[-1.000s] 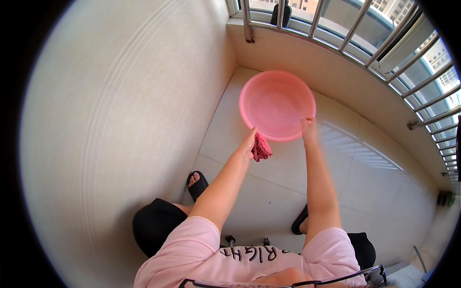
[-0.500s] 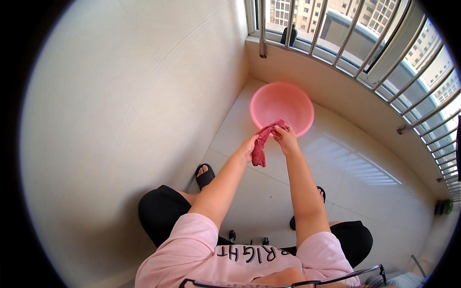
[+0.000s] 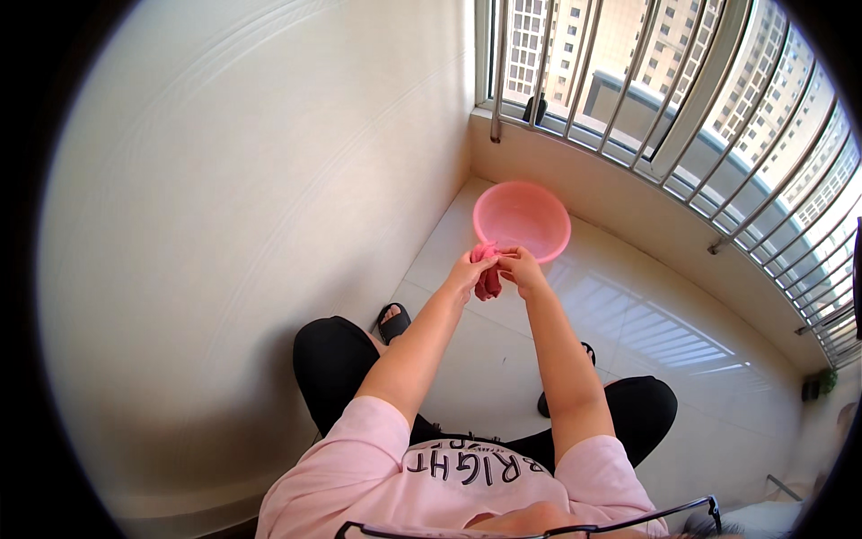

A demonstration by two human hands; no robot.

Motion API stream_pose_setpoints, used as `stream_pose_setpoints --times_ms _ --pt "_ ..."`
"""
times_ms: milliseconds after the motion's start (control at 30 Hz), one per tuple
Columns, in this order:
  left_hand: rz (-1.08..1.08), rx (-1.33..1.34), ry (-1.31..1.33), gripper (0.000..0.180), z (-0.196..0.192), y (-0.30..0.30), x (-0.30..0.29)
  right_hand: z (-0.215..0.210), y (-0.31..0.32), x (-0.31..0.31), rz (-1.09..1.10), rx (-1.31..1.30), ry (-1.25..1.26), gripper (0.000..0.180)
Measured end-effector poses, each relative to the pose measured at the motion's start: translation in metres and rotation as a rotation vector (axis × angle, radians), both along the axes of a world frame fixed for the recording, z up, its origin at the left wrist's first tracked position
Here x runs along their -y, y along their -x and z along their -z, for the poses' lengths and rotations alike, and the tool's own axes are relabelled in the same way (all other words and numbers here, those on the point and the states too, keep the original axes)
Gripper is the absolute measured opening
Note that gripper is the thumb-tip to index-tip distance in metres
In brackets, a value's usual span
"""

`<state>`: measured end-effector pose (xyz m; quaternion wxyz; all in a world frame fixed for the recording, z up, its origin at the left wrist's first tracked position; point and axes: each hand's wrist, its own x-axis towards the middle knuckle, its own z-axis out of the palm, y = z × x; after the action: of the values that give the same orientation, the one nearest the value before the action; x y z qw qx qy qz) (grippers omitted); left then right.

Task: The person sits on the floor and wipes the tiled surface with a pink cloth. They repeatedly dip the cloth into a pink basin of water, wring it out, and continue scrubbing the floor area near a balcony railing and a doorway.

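Observation:
A dark red piece of cloth [image 3: 488, 286] is bunched up between my two hands, in front of a pink plastic basin [image 3: 521, 216] on the floor. My left hand [image 3: 467, 272] is closed around its left side. From the right, my right hand [image 3: 519, 267] pinches the cloth with its fingers close to those of the left. The lower end of the cloth hangs beneath my fingers. Both hands are held over the near rim of the basin, and part of the cloth is hidden behind the fingers.
A pale wall [image 3: 269, 180] rises on the left. Metal railings [image 3: 620, 90] guard the window on the right above a low ledge. Light floor tiles [image 3: 628, 314] spread around my black slippers [image 3: 392, 322]. A small potted plant [image 3: 819, 384] stands far right.
My hands have come closer together, and the cloth stretched between them is now gathered into a compact bunch. The view has shifted slightly, so the basin appears lower.

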<state>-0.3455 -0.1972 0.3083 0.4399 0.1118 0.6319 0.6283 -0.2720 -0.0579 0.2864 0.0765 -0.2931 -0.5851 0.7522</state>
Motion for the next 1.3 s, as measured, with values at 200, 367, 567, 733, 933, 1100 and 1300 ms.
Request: stream_pose_setpoints --times_ms 200,367,567,733,933,1100,1300 --pt "-0.291 -0.049 -0.041 0.033 0.006 -0.003 0.013 -0.047 -0.017 0.013 0.14 -0.23 -0.086 0.022" --pt "-0.449 -0.121 -0.038 0.021 0.009 -0.008 0.033 -0.068 -0.042 0.012 0.183 -0.05 -0.566 0.014" --pt "-0.23 -0.199 -0.196 0.032 -0.021 -0.015 0.059 -0.085 -0.063 0.025 -0.083 -0.094 -0.109 0.029" --pt "-0.096 -0.572 0.06 0.039 -0.055 -0.041 0.071 -0.091 -0.077 0.036 -0.174 -0.067 -0.978 0.032" --pt "-0.077 -0.805 0.258 0.025 -0.071 -0.046 0.081 -0.088 -0.085 0.035 -0.073 -0.091 -0.993 0.027" --pt "-0.25 -0.629 0.062 0.018 -0.027 -0.027 0.087 -0.085 -0.057 0.056 -0.092 -0.041 -0.645 0.025" --pt "-0.272 -0.59 0.208 0.019 0.013 -0.011 0.116 -0.066 -0.028 0.088 -0.029 -0.041 -0.726 0.024"
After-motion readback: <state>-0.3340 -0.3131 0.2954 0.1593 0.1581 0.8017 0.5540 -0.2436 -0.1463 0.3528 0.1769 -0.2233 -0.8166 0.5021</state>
